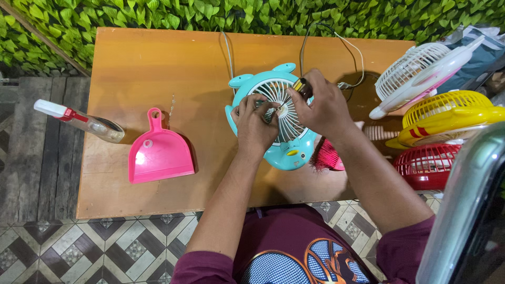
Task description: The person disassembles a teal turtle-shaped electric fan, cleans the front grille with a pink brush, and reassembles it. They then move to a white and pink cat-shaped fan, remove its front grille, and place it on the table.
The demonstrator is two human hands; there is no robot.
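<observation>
While the left hand (256, 126) pinches the white grille of the teal fan (273, 123) lying mid-table (142, 63), the right hand (322, 108) grips a screwdriver (302, 87), fingers closed, tip at hub. Pink dustpan (158, 152) left.

Maroon shirt (294, 236) with sleeves pushed up past the elbows. Blue and orange print across the chest. Bare forearms, no rings or watch visible.
</observation>
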